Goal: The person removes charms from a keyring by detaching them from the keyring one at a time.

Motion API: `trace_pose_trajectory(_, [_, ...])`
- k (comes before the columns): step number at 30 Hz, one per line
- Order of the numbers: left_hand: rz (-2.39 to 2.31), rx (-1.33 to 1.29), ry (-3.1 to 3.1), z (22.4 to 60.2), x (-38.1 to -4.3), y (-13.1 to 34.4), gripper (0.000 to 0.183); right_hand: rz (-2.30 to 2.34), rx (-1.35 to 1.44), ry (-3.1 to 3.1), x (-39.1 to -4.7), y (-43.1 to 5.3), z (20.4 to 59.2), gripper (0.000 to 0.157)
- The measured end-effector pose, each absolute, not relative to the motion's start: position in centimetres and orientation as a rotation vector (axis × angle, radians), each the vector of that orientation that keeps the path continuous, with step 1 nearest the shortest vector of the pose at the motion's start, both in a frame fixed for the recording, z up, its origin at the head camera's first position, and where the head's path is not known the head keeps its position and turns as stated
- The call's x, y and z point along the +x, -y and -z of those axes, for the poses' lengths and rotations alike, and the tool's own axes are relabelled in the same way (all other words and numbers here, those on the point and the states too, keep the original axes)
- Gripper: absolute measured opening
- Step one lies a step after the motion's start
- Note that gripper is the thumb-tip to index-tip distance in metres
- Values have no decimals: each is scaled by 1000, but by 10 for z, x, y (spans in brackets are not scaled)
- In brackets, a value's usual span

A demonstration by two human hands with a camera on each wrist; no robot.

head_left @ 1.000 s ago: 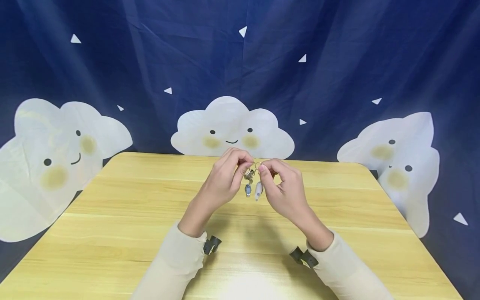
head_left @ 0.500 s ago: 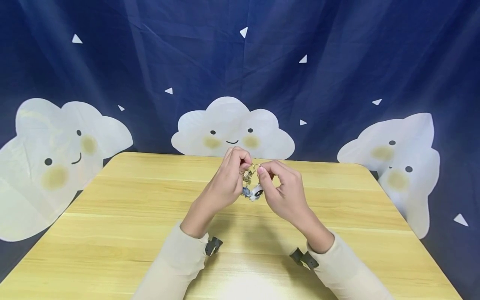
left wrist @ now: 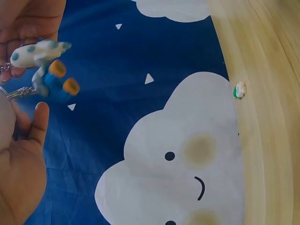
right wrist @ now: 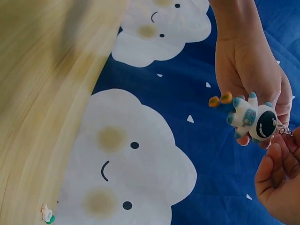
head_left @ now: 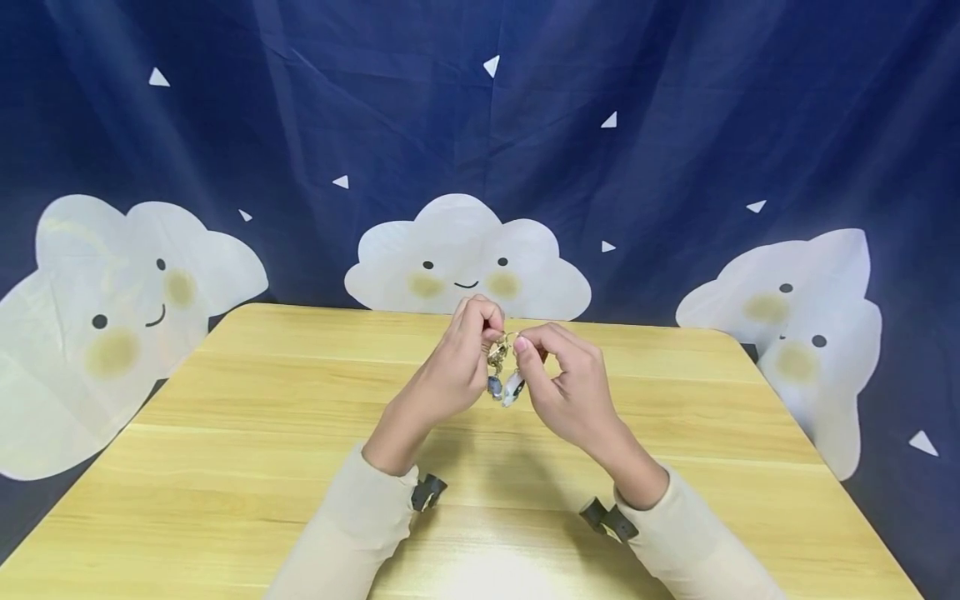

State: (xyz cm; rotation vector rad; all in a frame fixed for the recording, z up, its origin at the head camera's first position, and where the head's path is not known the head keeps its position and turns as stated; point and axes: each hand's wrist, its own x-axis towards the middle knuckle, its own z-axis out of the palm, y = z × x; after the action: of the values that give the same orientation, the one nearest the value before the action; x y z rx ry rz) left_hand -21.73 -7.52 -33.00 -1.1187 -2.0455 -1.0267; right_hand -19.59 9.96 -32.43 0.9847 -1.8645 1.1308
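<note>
When viewed from the head camera, holds a thin gold-coloured ring [head_left: 513, 335] raised above the wooden table [head_left: 300, 475], between the fingertips of the left hand [head_left: 452, 362] and the right hand [head_left: 567, 379]. Grips the ring from the left with thumb and bent forefinger pressed together; grips it from the right with a similar thumb-and-forefinger pinch. Suspends the attached pieces below the fingertips, in the gap between both hands. Carries the gold-coloured part [head_left: 497, 355] uppermost, just beside the left fingers. Carries the blue figure [head_left: 494, 386] beneath that part, on the left hand's side, and the white figure [head_left: 512, 389], tilted, just beside the right thumb. Shows, in the left wrist view, orange feet [left wrist: 57, 69] on the blue figure, directed away from the fingers. Shows, in the right wrist view, a dark faceplate on the white figure and a metal chain [right wrist: 284, 131] running from its head toward the right fingertips. Cannot confirm contact between fingers and figures. Includes also a small white-and-green item [left wrist: 239, 90] near the table edge, well apart from the hands, and a dark blue backdrop [head_left: 637, 167] printed with clouds.
</note>
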Motion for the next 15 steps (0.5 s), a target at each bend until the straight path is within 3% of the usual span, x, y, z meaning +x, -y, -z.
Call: trace_pose_trajectory(15, [968, -1134, 2006, 328, -218, 73, 19, -1161, 928, 1902, -196, -102, 324, 17])
